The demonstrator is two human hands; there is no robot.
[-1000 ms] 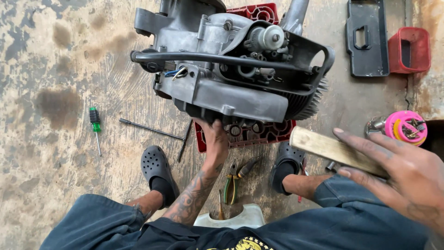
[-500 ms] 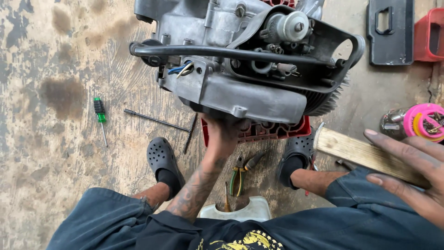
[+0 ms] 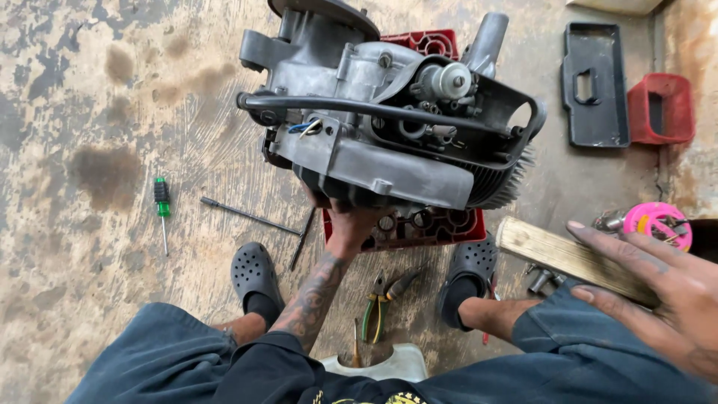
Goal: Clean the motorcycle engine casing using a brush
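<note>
A grey metal engine block with a black tubular handle stands tilted on a red plastic crate on the floor. My left hand reaches under its near lower edge and grips it there. My right hand is at the right edge of view, wrapped around one end of a flat wooden stick that points left toward the engine. My feet in black clogs sit on either side of the crate.
A green-handled screwdriver and a thin black rod lie on the stained concrete at left. Pliers lie between my feet. A black cover, a red box and a pink spool sit at right.
The view has shifted, so the engine sits higher and more central. My left hand stays under the engine. My right hand with the stick has dropped slightly lower.
</note>
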